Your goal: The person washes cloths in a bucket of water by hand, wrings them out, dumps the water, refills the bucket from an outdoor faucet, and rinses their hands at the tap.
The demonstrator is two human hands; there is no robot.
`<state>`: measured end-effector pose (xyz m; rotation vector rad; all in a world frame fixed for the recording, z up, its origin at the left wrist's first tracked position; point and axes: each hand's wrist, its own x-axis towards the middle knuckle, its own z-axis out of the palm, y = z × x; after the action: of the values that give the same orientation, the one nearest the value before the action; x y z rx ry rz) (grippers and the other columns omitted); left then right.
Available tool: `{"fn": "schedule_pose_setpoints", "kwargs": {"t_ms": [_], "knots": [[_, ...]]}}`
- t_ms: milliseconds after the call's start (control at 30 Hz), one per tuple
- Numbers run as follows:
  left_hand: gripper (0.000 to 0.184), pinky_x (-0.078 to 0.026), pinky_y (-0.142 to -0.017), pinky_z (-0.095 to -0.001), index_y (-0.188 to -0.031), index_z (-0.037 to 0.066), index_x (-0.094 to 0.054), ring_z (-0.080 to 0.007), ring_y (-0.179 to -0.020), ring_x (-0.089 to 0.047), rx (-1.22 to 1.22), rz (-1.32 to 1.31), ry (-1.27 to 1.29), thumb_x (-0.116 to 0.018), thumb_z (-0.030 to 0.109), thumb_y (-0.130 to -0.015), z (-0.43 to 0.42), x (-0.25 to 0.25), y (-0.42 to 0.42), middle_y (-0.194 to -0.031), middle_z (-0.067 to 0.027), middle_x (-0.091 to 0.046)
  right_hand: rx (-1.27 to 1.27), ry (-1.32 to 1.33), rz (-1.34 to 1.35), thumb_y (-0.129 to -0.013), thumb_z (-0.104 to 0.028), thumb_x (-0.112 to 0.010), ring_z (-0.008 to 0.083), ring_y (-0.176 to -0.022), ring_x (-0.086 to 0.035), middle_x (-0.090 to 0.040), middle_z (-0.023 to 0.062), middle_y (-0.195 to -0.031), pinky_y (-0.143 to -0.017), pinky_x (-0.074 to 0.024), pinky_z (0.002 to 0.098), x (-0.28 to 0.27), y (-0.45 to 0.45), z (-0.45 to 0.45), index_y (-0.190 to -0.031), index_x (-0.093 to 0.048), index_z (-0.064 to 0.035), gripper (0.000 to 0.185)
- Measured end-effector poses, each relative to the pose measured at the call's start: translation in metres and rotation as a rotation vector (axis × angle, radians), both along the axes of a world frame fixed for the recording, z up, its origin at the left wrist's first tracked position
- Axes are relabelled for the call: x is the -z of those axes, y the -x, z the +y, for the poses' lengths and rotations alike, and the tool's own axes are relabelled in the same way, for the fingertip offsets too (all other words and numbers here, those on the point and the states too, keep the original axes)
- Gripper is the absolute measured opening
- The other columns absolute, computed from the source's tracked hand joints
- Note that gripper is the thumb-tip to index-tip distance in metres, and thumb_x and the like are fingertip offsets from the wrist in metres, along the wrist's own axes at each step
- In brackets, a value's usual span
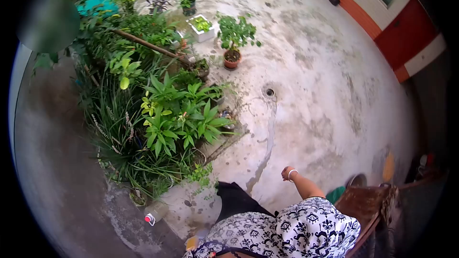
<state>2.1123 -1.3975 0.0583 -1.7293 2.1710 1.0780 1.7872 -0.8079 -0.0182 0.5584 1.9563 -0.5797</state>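
My right hand (pixel 288 173) hangs out in front of my body above the concrete floor, with a white bangle (pixel 292 175) on the wrist. Its fingers are curled in, and nothing shows in them. My left hand is out of the picture. Low at the bottom edge, beside my patterned shirt (pixel 311 224), is a small yellow and clear thing (pixel 192 243); what it is and whether anything holds it cannot be made out. A clear plastic jug (pixel 157 211) with a red cap lies near the edge of the plant bed.
A dense plant bed (pixel 177 124) fills the left, with a wooden pole (pixel 148 45) across it. Beyond stand a potted plant (pixel 232 59) and a white box planter (pixel 201 32). A floor drain (pixel 270 92) lies ahead. Brown furniture (pixel 363 205) is close on the right.
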Motion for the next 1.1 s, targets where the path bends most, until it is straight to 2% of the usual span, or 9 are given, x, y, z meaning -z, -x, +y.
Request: {"fn": "schedule_pose_setpoints", "kwargs": {"t_ms": [167,267,300,367,467,567,833,967,1100], "knots": [[0.023,-0.031,-0.035,-0.0247,-0.059,0.005,-0.053,-0.0117,-0.036,-0.037,0.116,-0.142,0.062,-0.050,0.021,-0.076,-0.114,-0.038,-0.125,-0.043,0.0002,-0.040,0.229,0.102,0.019,-0.068,-0.006,-0.054,0.0155,-0.051,-0.057,-0.057,0.0091,-0.061,-0.045,-0.0464,0.0258,-0.022,-0.052,0.013,-0.072,-0.055,0.0003,0.008],[0.039,-0.037,-0.029,-0.0292,-0.051,-0.001,-0.048,-0.0206,-0.034,-0.046,-0.035,0.033,-0.028,-0.043,0.025,-0.079,-0.068,-0.086,0.015,-0.041,-0.0088,-0.044,0.352,0.037,0.071,-0.067,-0.007,-0.055,0.0147,-0.050,-0.056,-0.056,0.0085,-0.059,-0.044,-0.0456,0.0247,-0.034,-0.076,0.029,-0.071,-0.054,-0.0001,0.008],[0.022,-0.037,-0.030,-0.0264,-0.072,-0.004,-0.052,-0.0186,-0.035,-0.048,0.292,0.037,0.126,-0.044,0.016,-0.077,-0.119,-0.040,0.008,-0.044,-0.0084,-0.046,0.409,0.043,0.132,-0.066,-0.010,-0.056,0.0152,-0.049,-0.056,-0.056,0.0076,-0.058,-0.047,-0.0462,0.0257,-0.045,-0.079,0.033,-0.068,-0.054,-0.0007,0.010],[0.062,-0.044,-0.046,-0.0274,-0.121,0.010,-0.023,-0.0202,-0.061,-0.054,0.280,-0.062,-0.142,-0.047,-0.002,-0.065,-0.089,-0.073,0.111,-0.072,-0.0088,-0.054,0.483,0.038,0.208,-0.066,-0.012,-0.058,0.0158,-0.048,-0.056,-0.057,0.0067,-0.057,-0.049,-0.0468,0.0267,-0.065,-0.073,0.042,-0.065,-0.053,-0.0012,0.012],[0.066,-0.029,-0.088,-0.0323,-0.116,0.011,-0.035,-0.0284,-0.106,-0.034,0.954,0.122,0.122,-0.062,0.002,-0.056,-0.050,-0.092,0.239,-0.115,-0.0154,-0.036,0.454,0.032,0.339,-0.065,-0.013,-0.059,0.0168,-0.055,-0.056,-0.057,0.0078,-0.065,-0.055,-0.0463,0.0288,-0.102,-0.063,0.043,-0.072,-0.055,-0.0019,0.014],[0.013,-0.027,-0.088,-0.0378,-0.069,0.005,-0.061,-0.0311,-0.109,-0.030,1.130,0.237,0.165,-0.064,0.014,-0.061,0.040,-0.147,0.358,-0.115,-0.0157,-0.038,0.324,0.025,0.718,-0.062,-0.014,-0.061,0.0166,-0.067,-0.055,-0.055,0.0084,-0.076,-0.063,-0.0444,0.0294,-0.180,-0.024,0.034,-0.079,-0.056,-0.0056,0.019],[0.030,-0.016,-0.092,-0.0433,-0.084,0.014,-0.063,-0.0325,-0.114,-0.022,1.920,0.821,-0.799,-0.063,0.029,-0.058,0.294,-0.323,0.514,-0.118,-0.0141,-0.037,-0.162,0.730,1.198,-0.063,-0.013,-0.063,0.0192,-0.080,-0.048,-0.053,0.0036,-0.079,-0.074,-0.0350,0.0302,-0.379,0.102,0.035,-0.075,-0.059,-0.0079,0.013],[0.019,-0.015,-0.091,-0.0411,-0.083,0.018,-0.063,-0.0321,-0.115,-0.019,2.284,0.718,-0.939,-0.058,0.020,-0.065,0.369,-0.353,0.565,-0.120,-0.0120,-0.035,-0.555,1.275,1.133,-0.067,-0.019,-0.061,0.0222,-0.080,-0.047,-0.055,0.0057,-0.087,-0.082,-0.0229,0.0417,-0.452,0.151,0.055,-0.074,-0.060,-0.0040,0.016],[0.021,-0.017,-0.090,-0.0411,-0.087,0.019,-0.061,-0.0307,-0.114,-0.020,2.432,0.644,-0.860,-0.057,0.018,-0.066,0.422,-0.363,0.626,-0.122,-0.0078,-0.031,-0.688,1.466,1.089,-0.072,-0.015,-0.054,0.0214,-0.076,-0.048,-0.053,0.0081,-0.083,-0.074,-0.0319,0.0386,-0.479,0.200,0.080,-0.073,-0.056,-0.0029,0.013]]}}
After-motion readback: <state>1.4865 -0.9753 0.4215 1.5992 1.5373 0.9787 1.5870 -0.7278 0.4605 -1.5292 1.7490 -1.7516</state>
